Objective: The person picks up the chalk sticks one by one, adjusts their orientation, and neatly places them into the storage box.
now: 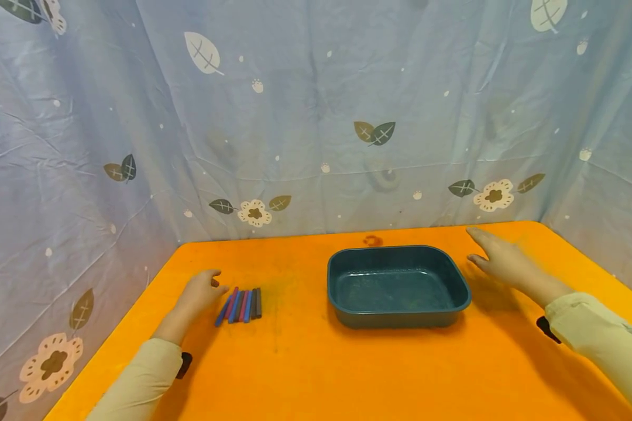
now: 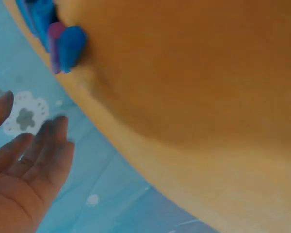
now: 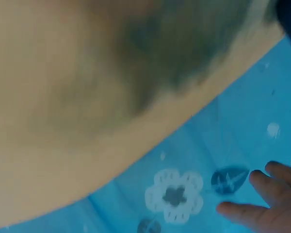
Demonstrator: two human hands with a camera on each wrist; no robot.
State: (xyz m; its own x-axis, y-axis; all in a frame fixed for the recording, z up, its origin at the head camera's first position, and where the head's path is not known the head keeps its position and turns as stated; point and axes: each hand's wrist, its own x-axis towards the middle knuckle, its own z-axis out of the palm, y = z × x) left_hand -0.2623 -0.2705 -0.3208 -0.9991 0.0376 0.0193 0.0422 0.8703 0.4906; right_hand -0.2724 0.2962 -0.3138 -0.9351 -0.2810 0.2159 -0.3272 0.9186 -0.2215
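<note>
Several thin, chalk-like sticks (image 1: pixel 239 305) in blue, pinkish red and dark grey lie side by side in a row on the orange table. Just left of them my left hand (image 1: pixel 197 295) hovers with relaxed, parted fingers, holding nothing. In the left wrist view the same hand (image 2: pixel 26 170) has dark smudges on its fingertips, and the ends of blue and pink sticks (image 2: pixel 70 46) show above it. A dark teal rectangular dish (image 1: pixel 400 320) with rounded corners stands right of the table's middle. My right hand (image 1: pixel 508 263) is raised off its right side, fingers extended and thumb apart, gripping nothing.
The orange table (image 1: pixel 295 374) reaches back to a light blue curtain (image 1: pixel 305 117) with leaf and flower prints, which also closes both sides. A reddish-brown stain (image 1: pixel 373 240) marks the tabletop behind the dish. Faint greenish dust lies right of the sticks.
</note>
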